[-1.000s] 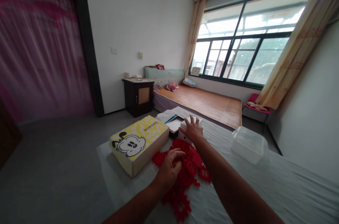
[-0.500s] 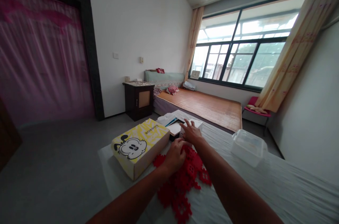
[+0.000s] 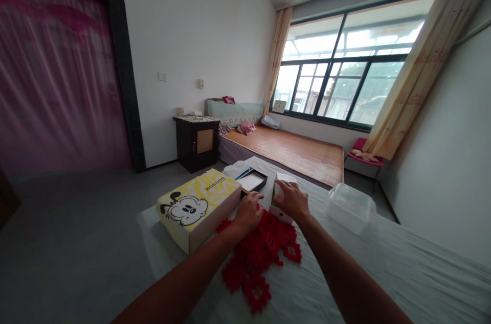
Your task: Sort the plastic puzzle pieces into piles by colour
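Straight into the head view, looking down over the pale cloth and right at the action. Gripping the white box with the right hand, cupped over it from the near right in a fairly wide hold, firm by all appearances. Spotting a sliver of green on the left side and a small dark mark on the near face! Cannot say for sure about resting on the cloth or hanging a touch above, but clearly just beyond the red pieces, between the tray and, well apart to the right, the tub. Over now to the left hand: poised at the far edge of the red pieces, half curled, just beside the tray, near the yellow box but apart from it. Hard to read for grip (cannot tell, from this angle, about any piece tucked underneath). Judging the step: apparently in the midst of handling the white box, with the right hand leading and the left on standby. And for the next move? Calling, most likely, for a steady right hold, enough room beside the tray, and care not to drag the red pieces along under the near end of the white box.
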`<state>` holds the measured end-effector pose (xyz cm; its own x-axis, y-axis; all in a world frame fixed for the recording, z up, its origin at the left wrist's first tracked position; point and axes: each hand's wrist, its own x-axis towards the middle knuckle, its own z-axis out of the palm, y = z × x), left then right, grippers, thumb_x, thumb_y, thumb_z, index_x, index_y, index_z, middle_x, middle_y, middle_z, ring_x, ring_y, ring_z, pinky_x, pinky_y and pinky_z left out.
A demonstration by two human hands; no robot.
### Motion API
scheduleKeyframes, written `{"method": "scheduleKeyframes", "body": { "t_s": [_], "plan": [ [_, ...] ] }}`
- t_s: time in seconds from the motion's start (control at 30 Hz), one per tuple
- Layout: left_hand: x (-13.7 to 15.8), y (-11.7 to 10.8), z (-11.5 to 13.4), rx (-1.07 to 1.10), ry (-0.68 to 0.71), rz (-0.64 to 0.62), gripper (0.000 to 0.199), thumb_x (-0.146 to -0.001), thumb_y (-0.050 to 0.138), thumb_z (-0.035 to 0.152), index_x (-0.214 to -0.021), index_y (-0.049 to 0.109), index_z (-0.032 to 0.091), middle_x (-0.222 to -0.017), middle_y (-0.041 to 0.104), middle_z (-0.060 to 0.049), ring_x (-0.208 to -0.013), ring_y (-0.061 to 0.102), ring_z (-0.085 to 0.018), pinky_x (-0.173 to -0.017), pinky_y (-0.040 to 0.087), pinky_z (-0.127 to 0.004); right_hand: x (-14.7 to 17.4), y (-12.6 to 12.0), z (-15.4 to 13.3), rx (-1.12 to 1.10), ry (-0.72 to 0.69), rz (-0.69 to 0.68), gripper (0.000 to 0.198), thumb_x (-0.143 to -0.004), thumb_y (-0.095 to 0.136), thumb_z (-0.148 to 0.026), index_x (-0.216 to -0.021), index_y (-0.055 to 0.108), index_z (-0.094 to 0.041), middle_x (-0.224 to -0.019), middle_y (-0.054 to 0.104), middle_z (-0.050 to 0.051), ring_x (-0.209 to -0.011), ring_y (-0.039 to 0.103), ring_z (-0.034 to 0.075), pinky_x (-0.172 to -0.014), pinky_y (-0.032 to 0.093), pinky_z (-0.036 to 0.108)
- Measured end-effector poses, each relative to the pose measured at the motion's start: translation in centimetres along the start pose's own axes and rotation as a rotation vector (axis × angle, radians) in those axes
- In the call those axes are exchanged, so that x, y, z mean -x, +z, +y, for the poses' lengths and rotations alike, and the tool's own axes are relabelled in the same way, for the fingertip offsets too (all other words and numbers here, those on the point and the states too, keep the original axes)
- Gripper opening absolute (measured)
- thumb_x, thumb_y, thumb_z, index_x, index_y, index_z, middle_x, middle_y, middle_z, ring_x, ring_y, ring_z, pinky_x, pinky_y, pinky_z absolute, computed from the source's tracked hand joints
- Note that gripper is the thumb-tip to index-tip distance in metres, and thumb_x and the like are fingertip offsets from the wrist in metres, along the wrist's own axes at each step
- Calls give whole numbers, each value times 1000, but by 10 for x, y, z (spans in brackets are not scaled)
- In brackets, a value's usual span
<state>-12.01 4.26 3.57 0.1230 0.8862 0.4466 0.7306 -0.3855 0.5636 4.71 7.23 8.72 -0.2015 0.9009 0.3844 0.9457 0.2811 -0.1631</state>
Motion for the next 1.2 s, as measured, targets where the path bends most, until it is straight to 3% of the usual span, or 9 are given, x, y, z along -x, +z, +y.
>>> {"method": "scheduleKeyframes", "body": {
  "t_s": [0.17, 0.3, 0.47, 0.6, 0.8, 0.93, 1.03, 1.13, 1.2],
  "plan": [
    [-12, 19, 22, -192, -104, -149, 60, -82, 42, 45, -132, 41, 12, -139, 40, -15, -128, 35, -27, -104, 30, -38, 14, -27, 37, -241, 54, 367, 53, -76, 49, -37, -128, 45, -30, -130, 50, 4, -117, 42, 27, -88, 40, 45],
    [-25, 35, 44, -312, -224, -296, 99, -66, 47, 71, -142, 24, 11, -139, 38, -21, -125, 36, -36, -100, 30, -49, 58, -26, 81, -461, 172, 529, 56, -74, 52, -42, -126, 47, -22, -125, 54, 9, -109, 49, 27, -91, 40, 43],
    [-38, 59, 66, -443, -326, -302, 111, -60, 49, 74, -145, 12, 13, -128, 47, -23, -116, 42, -39, -93, 31, -52, 124, -4, 117, -540, 239, 522, 54, -74, 55, -43, -124, 47, -21, -129, 50, 10, -112, 49, 26, -94, 39, 44],
    [-41, 73, 67, -501, -363, -250, 111, -59, 51, 73, -145, 12, 15, -126, 47, -23, -112, 43, -38, -91, 31, -52, 151, 11, 125, -495, 224, 560, 52, -75, 55, -40, -122, 48, -20, -129, 50, 11, -116, 46, 27, -97, 37, 46],
    [-44, 74, 61, -477, -393, -170, 100, -66, 53, 57, -145, 8, 17, -128, 44, -21, -117, 38, -38, -91, 32, -52, 161, 18, 123, -485, 154, 573, 50, -76, 54, -35, -123, 46, -20, -129, 49, 11, -118, 44, 27, -97, 37, 47],
    [-50, 76, 58, -469, -419, -156, 107, -62, 55, 65, -145, 9, 14, -133, 39, -23, -120, 35, -41, -91, 31, -53, 162, 16, 117, -478, 129, 567, 50, -76, 54, -32, -124, 45, -20, -130, 49, 11, -119, 44, 27, -97, 38, 47],
    [-57, 75, 54, -464, -460, -152, 104, -62, 56, 65, -144, 13, 17, -129, 43, -22, -116, 41, -39, -90, 34, -50, 163, 15, 113, -441, 94, 537, 51, -76, 54, -29, -125, 44, -20, -131, 48, 11, -119, 44, 26, -97, 38, 47],
    [-64, 60, 52, -422, -442, -156, 98, -63, 59, 60, -142, 16, 22, -126, 45, -19, -112, 48, -34, -86, 40, -43, 164, 15, 111, -401, 89, 524, 54, -75, 54, -29, -127, 43, -20, -131, 49, 10, -119, 44, 26, -96, 38, 46],
    [-65, 41, 50, -407, -355, -140, 97, -63, 61, 57, -142, 16, 21, -126, 43, -17, -112, 48, -32, -86, 41, -38, 165, 15, 113, -393, 96, 519, 54, -75, 54, -30, -126, 43, -20, -131, 49, 10, -118, 45, 26, -95, 39, 46]
  ]
}}
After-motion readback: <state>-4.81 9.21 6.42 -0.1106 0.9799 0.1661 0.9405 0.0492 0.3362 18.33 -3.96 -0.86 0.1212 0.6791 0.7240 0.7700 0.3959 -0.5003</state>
